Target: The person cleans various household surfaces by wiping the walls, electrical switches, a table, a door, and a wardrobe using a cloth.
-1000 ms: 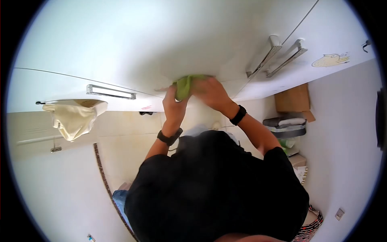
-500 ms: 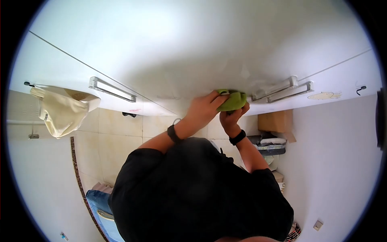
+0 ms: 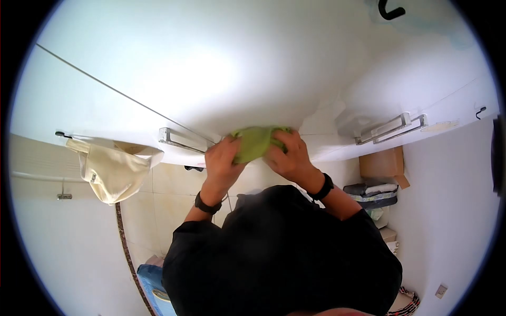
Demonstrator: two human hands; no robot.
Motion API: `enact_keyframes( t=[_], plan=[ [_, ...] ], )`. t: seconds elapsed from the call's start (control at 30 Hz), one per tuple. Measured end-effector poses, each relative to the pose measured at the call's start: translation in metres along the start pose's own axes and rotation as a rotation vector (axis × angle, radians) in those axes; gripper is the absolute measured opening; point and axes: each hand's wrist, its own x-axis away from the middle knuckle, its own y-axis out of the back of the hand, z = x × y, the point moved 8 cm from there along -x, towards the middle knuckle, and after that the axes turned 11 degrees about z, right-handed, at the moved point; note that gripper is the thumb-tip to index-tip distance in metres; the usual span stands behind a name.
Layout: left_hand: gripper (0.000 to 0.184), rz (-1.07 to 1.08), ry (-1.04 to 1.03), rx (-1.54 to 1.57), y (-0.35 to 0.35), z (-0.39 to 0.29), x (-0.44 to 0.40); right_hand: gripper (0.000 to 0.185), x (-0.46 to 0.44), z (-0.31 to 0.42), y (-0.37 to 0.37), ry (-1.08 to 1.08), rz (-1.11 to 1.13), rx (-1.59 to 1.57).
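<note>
A green cloth [image 3: 255,143] is stretched between my two hands, close against the white cabinet front [image 3: 211,73]. My left hand [image 3: 224,158] grips its left end, with the fingers bent into the fabric. On the other end, my right hand [image 3: 290,154] is closed over the cloth, fingers curled on top. I cannot tell whether the cloth touches the cabinet surface. Just left of my left hand is a clear-looking door handle [image 3: 179,141]; a pair of similar handles [image 3: 392,129] sits farther right.
A cream bag [image 3: 113,168] hangs from a black hook at left. Another black hook [image 3: 391,10] sticks out at upper right. On the floor at right are a cardboard box [image 3: 382,162] and folded fabrics [image 3: 371,195]. A blue bag [image 3: 153,284] lies lower left.
Both hands and the cloth have moved left in view. The bunched cloth is now spread wider between the hands. The view has shifted, bringing the upper black hook into sight.
</note>
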Motion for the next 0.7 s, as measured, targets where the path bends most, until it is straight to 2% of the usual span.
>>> enact_keyframes(
  t=[0.03, 0.07, 0.1, 0.17, 0.23, 0.27, 0.3, 0.37, 0.43, 0.47, 0.57, 0.6, 0.7],
  plan=[
    [0.040, -0.028, -0.026, 0.012, 0.010, -0.001, -0.003, 0.024, -0.012, 0.008, 0.011, 0.001, -0.011, 0.009],
    [0.054, -0.025, -0.062, -0.021, 0.021, -0.005, -0.005, 0.024, -0.029, 0.019, 0.025, 0.053, -0.023, 0.052],
    [0.056, -0.167, -0.110, 0.048, 0.030, 0.000, -0.003, 0.023, -0.039, 0.030, 0.033, 0.103, -0.037, 0.093],
    [0.058, -0.192, -0.063, 0.144, 0.043, 0.004, -0.010, 0.022, -0.052, 0.038, 0.036, 0.069, -0.031, 0.068],
    [0.062, -0.248, -0.132, 0.146, 0.044, 0.005, -0.008, 0.025, -0.055, 0.039, 0.030, 0.025, -0.042, 0.067],
    [0.043, -0.226, -0.066, 0.177, 0.041, 0.008, -0.009, 0.029, -0.049, 0.039, 0.025, -0.009, -0.050, 0.074],
    [0.066, -0.107, -0.028, 0.079, 0.035, 0.012, -0.002, 0.031, -0.040, 0.035, 0.018, -0.023, -0.021, 0.065],
    [0.063, -0.044, -0.134, 0.071, 0.019, 0.024, 0.010, 0.035, -0.023, 0.025, 0.005, -0.054, 0.036, 0.048],
    [0.058, 0.105, -0.141, -0.044, -0.001, 0.027, 0.014, 0.035, 0.001, 0.010, -0.018, -0.072, 0.076, -0.006],
    [0.052, 0.124, -0.139, -0.005, -0.009, 0.029, 0.016, 0.034, 0.012, 0.006, -0.025, -0.120, 0.085, -0.034],
    [0.048, 0.336, -0.049, 0.105, -0.047, 0.049, 0.032, 0.032, 0.044, -0.010, -0.040, -0.180, 0.093, -0.018],
    [0.042, 0.432, -0.076, 0.008, -0.058, 0.049, 0.038, 0.033, 0.052, -0.015, -0.043, -0.196, 0.104, -0.009],
    [0.038, 0.526, 0.118, 0.225, -0.091, 0.054, 0.053, 0.034, 0.082, -0.029, -0.050, -0.262, 0.136, 0.022]
  ],
)
